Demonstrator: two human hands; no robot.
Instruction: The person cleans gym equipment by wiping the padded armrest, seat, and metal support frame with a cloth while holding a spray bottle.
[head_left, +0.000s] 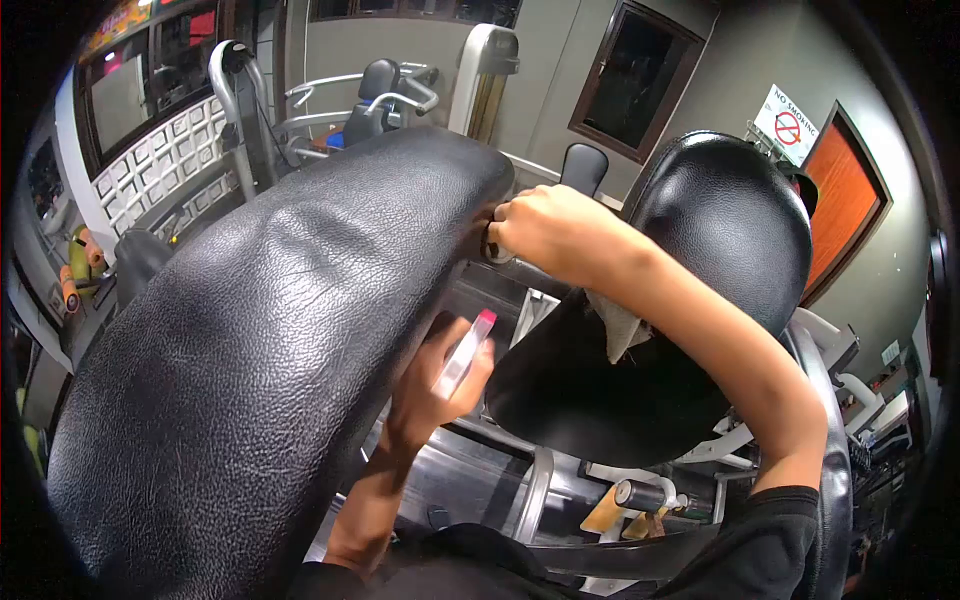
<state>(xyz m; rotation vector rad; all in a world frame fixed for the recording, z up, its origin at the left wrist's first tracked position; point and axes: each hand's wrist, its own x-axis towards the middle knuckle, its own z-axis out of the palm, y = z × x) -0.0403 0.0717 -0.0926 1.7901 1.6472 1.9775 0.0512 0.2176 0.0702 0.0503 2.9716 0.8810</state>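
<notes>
A large black padded cushion [290, 300] fills the left and middle of the head view, its surface dented in places. My left hand [440, 375] is closed around a clear white bottle [463, 358] with a pink tip, beside the cushion's right edge. Farther up, my right hand [550, 232] has its fingers curled at the cushion's far right edge, and what they hold is hidden. Below my right forearm a greyish cloth [618, 328] hangs against the second black pad [735, 215].
Gym machines with silver frames [240, 120] stand behind. A small black pad [583, 168] is beyond my right hand. Metal bars and a roller [640, 496] lie low in front of my body. An orange door [845, 195] is at the right.
</notes>
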